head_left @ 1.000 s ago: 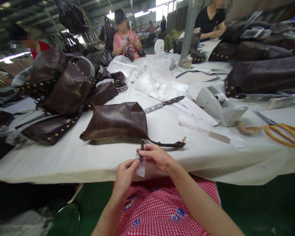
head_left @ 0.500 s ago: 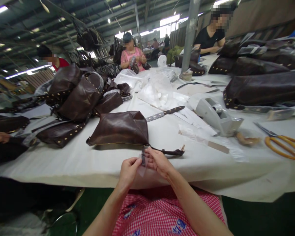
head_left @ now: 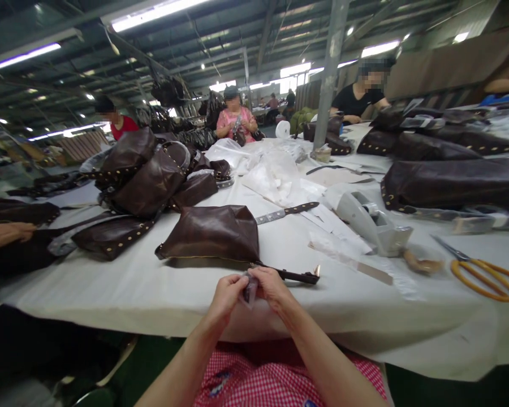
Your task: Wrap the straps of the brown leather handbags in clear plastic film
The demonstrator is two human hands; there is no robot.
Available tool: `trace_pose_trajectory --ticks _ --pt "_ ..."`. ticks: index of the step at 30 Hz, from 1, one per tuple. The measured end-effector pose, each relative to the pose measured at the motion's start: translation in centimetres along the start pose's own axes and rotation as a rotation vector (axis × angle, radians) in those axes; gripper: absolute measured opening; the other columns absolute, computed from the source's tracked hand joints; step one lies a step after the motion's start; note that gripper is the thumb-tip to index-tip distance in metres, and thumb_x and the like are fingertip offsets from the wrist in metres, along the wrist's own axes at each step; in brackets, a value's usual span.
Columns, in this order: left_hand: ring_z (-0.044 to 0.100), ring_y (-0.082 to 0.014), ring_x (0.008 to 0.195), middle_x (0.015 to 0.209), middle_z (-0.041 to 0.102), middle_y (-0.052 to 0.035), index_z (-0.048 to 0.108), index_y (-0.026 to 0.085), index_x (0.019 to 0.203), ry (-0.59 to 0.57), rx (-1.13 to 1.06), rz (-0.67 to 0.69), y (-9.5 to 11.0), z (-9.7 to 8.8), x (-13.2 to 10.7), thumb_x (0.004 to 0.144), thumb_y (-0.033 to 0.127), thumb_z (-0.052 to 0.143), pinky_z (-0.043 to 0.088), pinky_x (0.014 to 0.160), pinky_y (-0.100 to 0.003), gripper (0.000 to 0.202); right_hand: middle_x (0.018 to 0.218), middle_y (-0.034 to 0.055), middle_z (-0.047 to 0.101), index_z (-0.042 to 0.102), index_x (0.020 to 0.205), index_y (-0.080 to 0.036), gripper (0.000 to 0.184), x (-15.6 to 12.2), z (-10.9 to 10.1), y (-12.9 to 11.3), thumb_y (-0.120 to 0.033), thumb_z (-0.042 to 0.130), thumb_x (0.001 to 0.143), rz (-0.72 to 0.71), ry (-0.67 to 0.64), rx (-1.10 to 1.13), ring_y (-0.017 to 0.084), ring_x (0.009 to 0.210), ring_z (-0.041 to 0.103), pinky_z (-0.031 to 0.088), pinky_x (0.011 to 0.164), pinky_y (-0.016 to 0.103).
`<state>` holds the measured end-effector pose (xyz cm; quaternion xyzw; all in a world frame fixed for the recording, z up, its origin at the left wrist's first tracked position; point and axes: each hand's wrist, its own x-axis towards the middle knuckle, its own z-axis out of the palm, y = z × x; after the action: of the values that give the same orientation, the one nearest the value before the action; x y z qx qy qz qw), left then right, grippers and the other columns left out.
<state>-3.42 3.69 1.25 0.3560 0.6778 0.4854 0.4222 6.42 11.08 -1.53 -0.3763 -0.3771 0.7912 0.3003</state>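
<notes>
A dark brown leather bag point(head_left: 212, 233) lies flat on the white table point(head_left: 152, 288) just beyond my hands, its thin strap point(head_left: 294, 276) trailing right to a metal clasp. My left hand point(head_left: 228, 295) and my right hand point(head_left: 270, 287) meet at the table's near edge. Both pinch a small dark tab of the bag wrapped in a bit of clear plastic film point(head_left: 250, 292). Fingers of both hands are closed on it.
A heap of brown studded bags point(head_left: 146, 172) sits at the left, more bags point(head_left: 453, 183) at the right. A grey tape dispenser point(head_left: 373, 221), orange-handled scissors point(head_left: 483, 271) and clear plastic sheets point(head_left: 275, 169) lie on the table. Another person's hand point(head_left: 6, 233) works at far left; other people sit beyond.
My hands have closed tighter together on the tab and film, which hung lower before. The camera has tilted up, showing more ceiling and a person's hand at far left.
</notes>
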Motion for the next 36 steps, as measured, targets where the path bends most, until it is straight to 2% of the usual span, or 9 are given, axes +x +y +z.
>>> trace_pose_trajectory --ticks 6,10,15,19,24,26,29,33,36 --pt "0.041 -0.0105 0.051 0.047 0.050 0.0038 0.063 0.015 0.049 -0.142 0.143 -0.059 1.6 -1.1 1.7 0.059 0.030 0.070 0.027 0.053 -0.023 0.020 0.052 -0.0070 0.046 0.050 0.059 -0.020 0.027 0.2 -0.2 0.1 -0.038 0.068 0.052 -0.009 0.000 -0.050 0.010 0.051 0.047 0.046 0.058 0.027" --pt "0.035 -0.0094 0.045 0.038 0.040 0.0067 0.059 0.016 0.043 -0.180 0.219 -0.149 2.5 -1.5 2.6 0.056 0.021 0.070 0.021 0.050 -0.024 0.017 0.053 -0.0039 0.050 0.055 0.061 -0.019 0.024 -0.5 -0.7 -0.3 -0.040 0.067 0.060 -0.033 -0.019 -0.161 0.013 0.054 0.052 0.049 0.061 0.030" --pt "0.042 -0.0114 0.041 0.043 0.051 0.0016 0.058 0.016 0.052 -0.273 0.172 -0.341 3.4 -1.3 3.4 0.062 0.029 0.071 0.025 0.045 -0.024 0.021 0.067 0.0000 0.062 0.067 0.078 -0.022 0.013 -1.9 -2.5 -1.9 -0.033 0.064 0.072 -0.252 0.016 -0.431 0.016 0.065 0.059 0.048 0.065 0.027" --pt "0.048 -0.0129 0.044 0.050 0.057 0.0008 0.059 0.017 0.061 -0.330 0.104 -0.411 3.6 -1.4 3.1 0.061 0.032 0.074 0.028 0.046 -0.024 0.021 0.082 0.0024 0.067 0.066 0.104 -0.025 0.027 -1.8 -2.9 -2.3 -0.032 0.054 0.081 -0.315 -0.035 -0.622 0.019 0.068 0.064 0.051 0.063 0.031" --pt "0.040 -0.0091 0.042 0.044 0.048 0.0053 0.057 0.017 0.053 -0.306 0.077 -0.355 3.0 -1.6 2.7 0.054 0.030 0.079 0.022 0.046 -0.024 0.026 0.089 0.0038 0.069 0.068 0.098 -0.022 0.027 -1.6 -2.4 -1.5 -0.038 0.053 0.083 -0.470 -0.026 -0.681 0.021 0.087 0.062 0.048 0.082 0.035" --pt "0.037 -0.0080 0.042 0.044 0.047 0.0055 0.056 0.016 0.051 -0.293 0.059 -0.334 2.8 -1.6 2.8 0.053 0.028 0.078 0.018 0.046 -0.024 0.025 0.077 0.0025 0.065 0.064 0.095 -0.020 0.033 -2.0 -2.3 -1.0 -0.048 0.051 0.084 -0.382 -0.018 -0.602 0.020 0.075 0.061 0.049 0.071 0.033" --pt "0.037 -0.0077 0.043 0.044 0.046 0.0054 0.056 0.016 0.050 -0.273 0.018 -0.334 2.6 -1.5 3.2 0.051 0.025 0.076 0.018 0.045 -0.024 0.023 0.063 -0.0027 0.058 0.055 0.107 -0.018 0.050 -2.9 -2.2 0.1 -0.055 0.063 0.074 -0.273 0.000 -0.472 0.017 0.059 0.056 0.043 0.054 0.027" --pt "0.040 -0.0082 0.044 0.045 0.048 0.0051 0.056 0.015 0.051 -0.231 -0.054 -0.374 2.2 -1.0 3.6 0.052 0.024 0.076 0.027 0.046 -0.023 0.022 0.067 -0.0027 0.063 0.037 0.133 -0.017 0.082 -3.9 -1.6 2.1 -0.039 0.076 0.064 -0.269 0.005 -0.447 0.017 0.059 0.057 0.042 0.055 0.027" --pt "0.046 -0.0101 0.046 0.046 0.051 0.0039 0.058 0.014 0.055 -0.196 -0.096 -0.417 1.9 -0.7 3.8 0.053 0.023 0.077 0.035 0.049 -0.024 0.021 0.070 -0.0015 0.066 0.027 0.141 -0.016 0.084 -4.1 -1.2 2.7 -0.031 0.067 0.069 -0.253 0.015 -0.501 0.018 0.058 0.058 0.042 0.055 0.028"
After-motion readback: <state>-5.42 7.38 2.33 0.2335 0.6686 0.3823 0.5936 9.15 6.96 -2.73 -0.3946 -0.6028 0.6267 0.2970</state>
